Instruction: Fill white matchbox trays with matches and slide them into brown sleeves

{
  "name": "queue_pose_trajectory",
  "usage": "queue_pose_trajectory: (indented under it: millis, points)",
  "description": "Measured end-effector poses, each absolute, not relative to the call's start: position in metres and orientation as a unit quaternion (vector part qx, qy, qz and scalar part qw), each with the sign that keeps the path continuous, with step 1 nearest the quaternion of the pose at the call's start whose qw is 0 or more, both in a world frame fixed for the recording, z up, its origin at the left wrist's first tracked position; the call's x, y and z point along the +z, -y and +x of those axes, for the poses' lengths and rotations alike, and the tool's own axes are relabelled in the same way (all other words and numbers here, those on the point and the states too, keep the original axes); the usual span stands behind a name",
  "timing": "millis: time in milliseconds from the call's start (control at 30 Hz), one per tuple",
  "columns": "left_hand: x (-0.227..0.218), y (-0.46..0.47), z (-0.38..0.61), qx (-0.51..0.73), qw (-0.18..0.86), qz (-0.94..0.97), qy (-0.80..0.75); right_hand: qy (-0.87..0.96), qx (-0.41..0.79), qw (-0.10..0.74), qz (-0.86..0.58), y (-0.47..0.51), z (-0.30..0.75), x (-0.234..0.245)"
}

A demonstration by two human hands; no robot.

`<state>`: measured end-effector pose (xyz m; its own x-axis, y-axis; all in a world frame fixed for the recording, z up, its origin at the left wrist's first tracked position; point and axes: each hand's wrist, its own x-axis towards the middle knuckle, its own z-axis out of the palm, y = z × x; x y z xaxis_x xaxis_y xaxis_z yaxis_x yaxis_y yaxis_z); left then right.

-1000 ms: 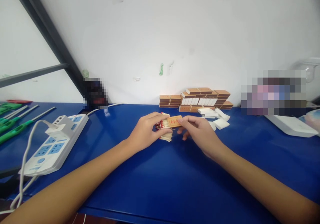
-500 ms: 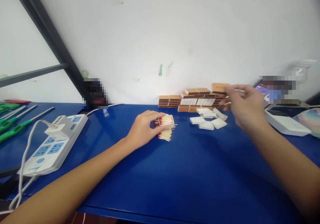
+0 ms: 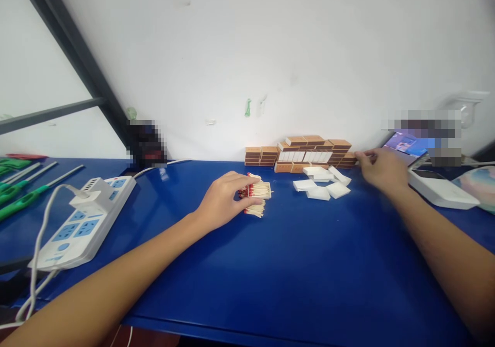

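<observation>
The left hand [image 3: 224, 195] stays where it was half a second ago, thumb and fingers gripping a match tray [image 3: 270, 188] full of matches [image 3: 258, 188] over the blue table [image 3: 251, 285], with more red-tipped sticks jutting out above and below it. The orange cover that overlapped this tray a second ago is gone from it, leaving the contents exposed. The right hand [image 3: 384, 169], which half a second ago held that cover up in front of the right part of the long matchbox stack [image 3: 317, 156], is now lower, its fingertips at the low right end of the stack; whether they grip a box there I cannot tell. The loose white trays [image 3: 317, 193] lie unchanged since then, between the hands and just in front of the stack. The shorter matchbox stack [image 3: 261, 156] also stands as before.
</observation>
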<state>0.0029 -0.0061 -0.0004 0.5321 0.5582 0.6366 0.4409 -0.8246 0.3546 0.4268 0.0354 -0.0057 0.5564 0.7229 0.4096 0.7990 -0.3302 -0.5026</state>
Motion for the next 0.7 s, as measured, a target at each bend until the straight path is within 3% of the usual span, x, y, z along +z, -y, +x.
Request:
queue_pose_trajectory:
  millis: [367,533,700]
  points:
    - [0.004,0.008,0.004,0.399,0.044,0.877,-0.263,0.512,-0.270,0.244,-0.778,-0.011,0.446,-0.018]
    - [0.005,0.008,0.003,0.406,0.039,0.875,-0.261,0.526,-0.327,0.302,-0.724,-0.010,0.438,-0.007]
    - [0.004,0.007,0.003,0.401,0.043,0.875,-0.269,0.611,-0.239,0.349,-0.669,-0.008,0.385,0.007]
